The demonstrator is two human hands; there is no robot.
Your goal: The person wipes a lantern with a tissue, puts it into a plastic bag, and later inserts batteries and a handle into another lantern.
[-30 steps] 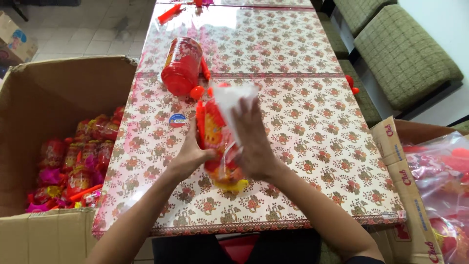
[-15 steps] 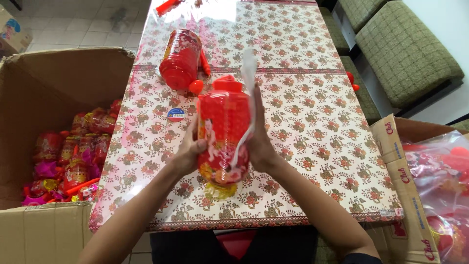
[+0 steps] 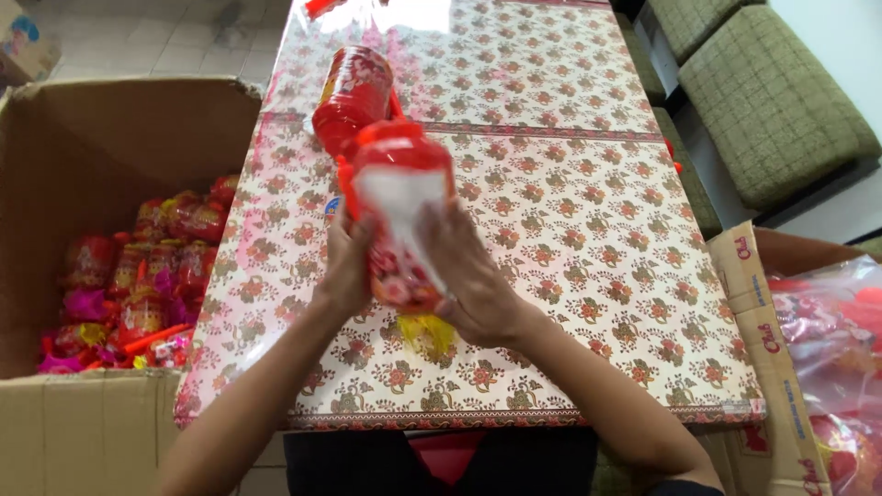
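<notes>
Within a second, both hands raised the red lantern (image 3: 397, 211) off the table (image 3: 588, 239) and stood it upright, its yellow tassel (image 3: 427, 331) hanging below. The left hand (image 3: 344, 271) and right hand (image 3: 473, 280) slid down toward its lower half as its clear wrapper (image 3: 404, 197) settled across the front.

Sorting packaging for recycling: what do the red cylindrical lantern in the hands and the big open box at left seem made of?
Red cylindrical lantern: likely thin glossy plastic or foil, shiny, clear film wrapping it. Big open box: matte brown corrugated cardboard with folded flaps.
</notes>
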